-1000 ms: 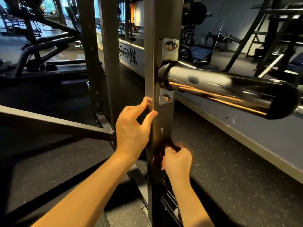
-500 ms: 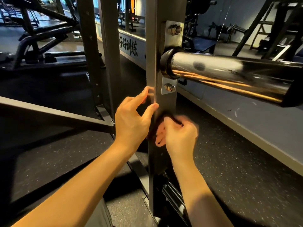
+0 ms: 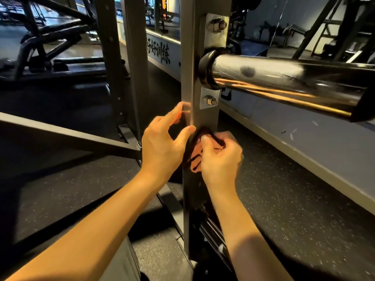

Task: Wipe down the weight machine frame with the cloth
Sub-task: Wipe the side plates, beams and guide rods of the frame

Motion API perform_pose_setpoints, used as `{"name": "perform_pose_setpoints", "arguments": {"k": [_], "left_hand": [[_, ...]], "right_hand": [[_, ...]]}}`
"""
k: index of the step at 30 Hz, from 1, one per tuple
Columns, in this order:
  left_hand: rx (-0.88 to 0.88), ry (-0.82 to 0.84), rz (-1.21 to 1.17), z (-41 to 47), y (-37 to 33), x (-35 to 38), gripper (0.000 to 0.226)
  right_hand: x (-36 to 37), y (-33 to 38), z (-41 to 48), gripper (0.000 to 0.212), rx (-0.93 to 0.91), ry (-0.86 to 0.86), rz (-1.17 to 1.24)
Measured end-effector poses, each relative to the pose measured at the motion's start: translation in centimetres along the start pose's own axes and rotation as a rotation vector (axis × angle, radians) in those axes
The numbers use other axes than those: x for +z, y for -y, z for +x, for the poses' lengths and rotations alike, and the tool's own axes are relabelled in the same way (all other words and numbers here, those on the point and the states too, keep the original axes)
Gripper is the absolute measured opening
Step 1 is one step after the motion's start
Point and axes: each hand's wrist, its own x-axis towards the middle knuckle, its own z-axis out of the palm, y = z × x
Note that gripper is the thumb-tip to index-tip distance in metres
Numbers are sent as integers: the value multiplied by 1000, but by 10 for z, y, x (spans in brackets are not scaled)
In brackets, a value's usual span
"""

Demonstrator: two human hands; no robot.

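Closest in, two bare forearms reach up from the bottom edge over a speckled rubber floor [image 3: 294, 209]. The left hand [image 3: 162, 149] is spread wide. Its forefinger is stretched out to the side face of the frame's grey upright post [image 3: 190, 78] and its thumb tip rests on the post's front corner, so this grip closes on nothing.

Just beside it, the right hand [image 3: 221, 161] has its fingers curled round a dark cloth [image 3: 207, 133]. It holds the bunched cloth against the front of the post, a little below a bolted plate [image 3: 214, 45] and its lower bolt [image 3: 211, 101]. This grip is tight on the cloth, though motion blur softens the knuckles.

A thick chrome sleeve [image 3: 284, 82] juts out from the plate toward the right, ringed by a black collar [image 3: 205, 67]. It overhangs the space above the right hand. To the left, a dark slanting brace [image 3: 67, 132] runs in toward the base of the frame.

Behind the post stands a second dark upright [image 3: 134, 57]. Past the sleeve a grey raised ledge [image 3: 304, 134] borders the floor.

Farther back, a white panel [image 3: 162, 51] carries black Chinese characters. "好训练" can be read, but the start is cut off by the upright.

Beyond that, black gym machines [image 3: 50, 43] stand in dim light.
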Motion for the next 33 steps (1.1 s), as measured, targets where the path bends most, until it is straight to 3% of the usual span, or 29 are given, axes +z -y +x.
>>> {"name": "perform_pose_setpoints", "arguments": {"k": [2,3,6,8,10,12,15,17,19,21,27,31,33], "left_hand": [[-12,2,-11,-1,0,1,62],[-14,2,-16,-1,0,2,62],[-6,-7,-16,-2,2,4,63],[10,-8,9,-3,3,4,62],[17,-7,30,-4,3,4,62],[26,-10,44,-3,3,4,62],[30,-9,54,-4,4,4,61],[17,1,41,-3,6,4,61],[22,3,37,-5,9,6,61],[21,-11,52,-11,10,9,60],[-39,-28,74,-46,21,16,55],[-95,24,52,-55,29,18,54],[-109,15,53,-56,30,20,54]], "right_hand": [[7,-9,-5,8,-90,-42,-5],[9,-31,-11,7,-39,-59,-40],[-1,-95,-34,11,370,-6,-266],[-8,-112,-37,22,473,63,-427],[-6,-92,-25,22,384,33,-289],[0,-57,-10,14,179,8,-65],[8,-46,-13,8,-152,-32,-61],[6,-85,-35,7,-83,-12,-166],[-5,-125,-53,16,127,64,-274],[-14,-132,-55,12,282,119,-406],[0,-88,-44,17,39,20,-144],[-13,-130,-55,12,375,130,-352],[-14,-121,-44,9,314,116,-347]]}}
